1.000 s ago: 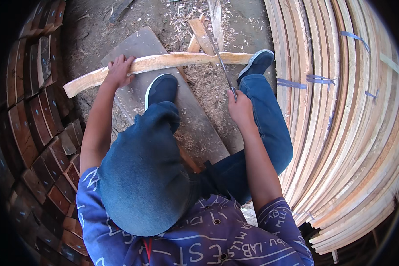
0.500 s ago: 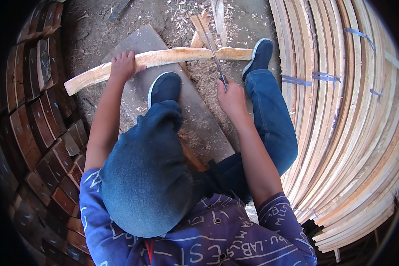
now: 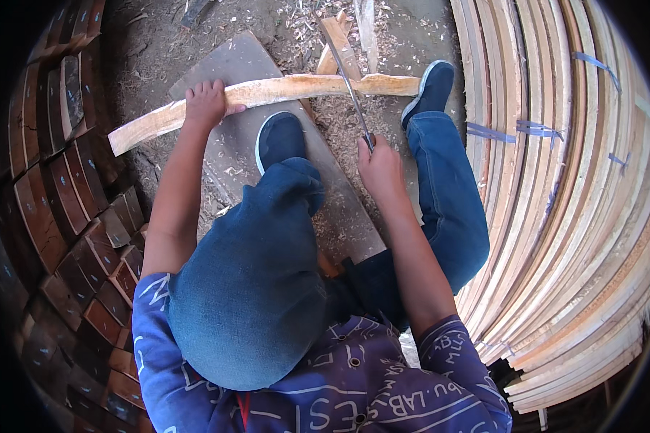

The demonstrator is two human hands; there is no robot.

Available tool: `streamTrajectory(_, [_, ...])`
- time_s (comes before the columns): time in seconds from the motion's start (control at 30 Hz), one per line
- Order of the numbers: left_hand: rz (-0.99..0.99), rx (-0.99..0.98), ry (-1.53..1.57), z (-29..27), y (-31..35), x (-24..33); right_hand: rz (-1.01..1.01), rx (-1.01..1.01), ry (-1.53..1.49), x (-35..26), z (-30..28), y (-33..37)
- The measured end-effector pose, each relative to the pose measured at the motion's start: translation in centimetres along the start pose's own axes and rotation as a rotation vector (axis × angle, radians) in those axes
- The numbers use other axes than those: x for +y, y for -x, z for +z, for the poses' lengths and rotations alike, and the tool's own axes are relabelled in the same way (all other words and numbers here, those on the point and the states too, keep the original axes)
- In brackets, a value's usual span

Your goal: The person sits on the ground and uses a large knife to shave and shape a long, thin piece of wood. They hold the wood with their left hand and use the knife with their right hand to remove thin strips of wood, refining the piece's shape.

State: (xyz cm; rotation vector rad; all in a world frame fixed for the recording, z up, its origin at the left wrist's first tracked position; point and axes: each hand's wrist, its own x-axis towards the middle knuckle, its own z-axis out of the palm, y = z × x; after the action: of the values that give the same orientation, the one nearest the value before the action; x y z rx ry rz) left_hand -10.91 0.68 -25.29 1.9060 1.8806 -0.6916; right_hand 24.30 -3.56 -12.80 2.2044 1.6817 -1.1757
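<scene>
A long, curved strip of pale wood (image 3: 285,88) lies crosswise in front of me, its left end nearer than its middle. Near that left end my left hand (image 3: 206,105) is closed over it, with the fingers on the far edge. My right hand (image 3: 382,167) is wrapped round the handle of a long, thin-bladed knife (image 3: 358,108), much like a machete. Its blade points forward and crosses over the strip right of the middle, by a notch in the far edge. Whether the blade touches the wood I cannot tell.
Under the strip lies a flat grey-brown board (image 3: 332,206), with my left shoe (image 3: 282,142) on it. My right shoe (image 3: 432,88) is at the strip's right end. Tied curved planks (image 3: 534,216) are stacked at right, dark wood blocks (image 3: 65,209) at left. Offcuts (image 3: 341,49) and shavings lie ahead.
The whole view has shifted slightly, so most things sit a little further right. Both hands keep their holds on the wood strip and the knife. The knife's tip reaches a little further forward.
</scene>
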Motion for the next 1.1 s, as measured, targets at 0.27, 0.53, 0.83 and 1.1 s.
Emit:
streamTrajectory(0.27, [0.02, 0.118, -0.038, 1.2, -0.8, 0.5, 0.153, -0.036, 0.231, 5.7, -0.2, -0.6])
streamTrajectory(0.53, [0.014, 0.127, -0.041, 1.4, -0.1, -0.2, -0.06, -0.04, 0.043, -3.1, -1.5, 0.3])
streamTrajectory(0.83, [0.019, 0.159, -0.063, 1.8, -1.0, 0.3, 0.136, -0.073, 0.173, 2.1, -1.5, -0.6])
streamTrajectory(1.1, [0.023, 0.196, -0.055, 2.1, -0.4, -0.5, 0.161, -0.13, 0.17, 1.1, -0.8, -1.2])
